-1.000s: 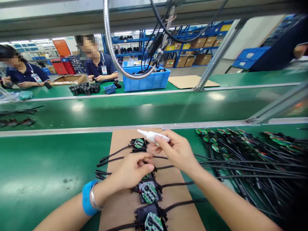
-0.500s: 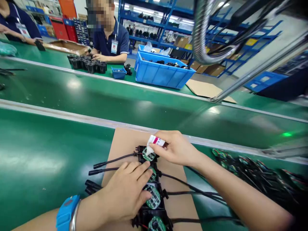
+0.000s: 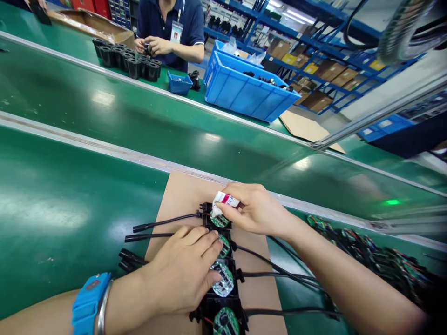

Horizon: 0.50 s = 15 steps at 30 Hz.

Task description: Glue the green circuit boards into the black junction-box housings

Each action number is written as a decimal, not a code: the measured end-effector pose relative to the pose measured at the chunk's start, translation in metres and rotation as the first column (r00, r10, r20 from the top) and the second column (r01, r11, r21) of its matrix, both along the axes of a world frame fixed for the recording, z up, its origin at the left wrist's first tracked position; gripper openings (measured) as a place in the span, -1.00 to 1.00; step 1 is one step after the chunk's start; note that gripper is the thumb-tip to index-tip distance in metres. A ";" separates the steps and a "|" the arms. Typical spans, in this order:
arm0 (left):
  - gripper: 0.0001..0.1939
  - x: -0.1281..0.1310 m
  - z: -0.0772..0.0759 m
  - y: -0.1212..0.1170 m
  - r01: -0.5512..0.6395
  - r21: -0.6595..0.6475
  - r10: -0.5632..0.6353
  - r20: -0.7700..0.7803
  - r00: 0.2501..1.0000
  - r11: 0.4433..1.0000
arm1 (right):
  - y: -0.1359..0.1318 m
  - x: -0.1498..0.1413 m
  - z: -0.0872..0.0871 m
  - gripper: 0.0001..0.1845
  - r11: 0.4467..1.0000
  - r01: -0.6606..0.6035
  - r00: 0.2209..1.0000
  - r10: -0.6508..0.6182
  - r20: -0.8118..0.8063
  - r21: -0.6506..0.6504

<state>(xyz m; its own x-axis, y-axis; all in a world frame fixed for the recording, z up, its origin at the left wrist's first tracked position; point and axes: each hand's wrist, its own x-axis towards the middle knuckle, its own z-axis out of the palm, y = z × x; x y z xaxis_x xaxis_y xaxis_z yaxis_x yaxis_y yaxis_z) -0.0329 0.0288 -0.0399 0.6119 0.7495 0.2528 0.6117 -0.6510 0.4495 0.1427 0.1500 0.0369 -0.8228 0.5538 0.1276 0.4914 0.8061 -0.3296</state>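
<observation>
My right hand [image 3: 260,209] pinched a white squeeze tube [image 3: 227,200] with a red band between thumb and fingers, nozzle tilted down over the round green circuit board [image 3: 220,220] in the farthest black housing [image 3: 206,207]. I could not tell whether the tip touched the board. My left hand [image 3: 185,272] lay palm down, fingers slightly spread, beside and partly over the row, fingertips at the second board [image 3: 224,246] and thumb over the edge of the third [image 3: 223,279]. The nearest board [image 3: 226,322] sat in its own housing, and the row stood on a brown cardboard sheet [image 3: 181,193], black cables running out both sides.

Off to my right lay a heap of wired circuit boards [image 3: 363,251]. Across the green bench, a large blue bin [image 3: 244,98] held a jumble of black parts with a few pale ones, and another blue bin [image 3: 217,46] behind it had clear plastic in it. A small blue tray [image 3: 179,87] contained tiny pieces, too small to identify. Beside it stood clustered black cups [image 3: 134,69], near an open cardboard box [image 3: 94,29] whose contents I could not make out. A co-worker's hands [image 3: 157,46] held a small dark part behind the cups.
</observation>
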 end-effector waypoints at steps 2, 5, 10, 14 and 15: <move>-0.54 0.000 -0.001 0.000 -0.001 0.011 0.001 0.006 1.000 1.000 | 0.000 0.000 0.000 -0.79 1.000 0.008 1.000 -0.008 0.012 0.001; -0.54 0.001 -0.001 0.000 -0.006 0.024 0.006 0.004 1.000 1.000 | 0.000 0.001 0.000 -0.79 1.000 0.012 1.000 -0.012 0.026 -0.001; -0.54 0.001 0.001 0.001 0.005 0.019 -0.005 -0.005 1.000 1.000 | -0.002 -0.001 0.000 -0.81 1.000 0.008 1.000 -0.008 0.028 -0.006; -0.54 0.001 0.001 0.000 0.005 0.001 -0.005 -0.014 1.000 1.000 | -0.001 -0.001 0.001 -0.82 1.000 -0.007 1.000 0.007 0.012 -0.002; -0.54 0.001 0.001 0.000 0.005 -0.001 -0.005 -0.015 1.000 1.000 | -0.001 0.000 0.001 -0.82 1.000 -0.013 1.000 0.012 0.010 0.006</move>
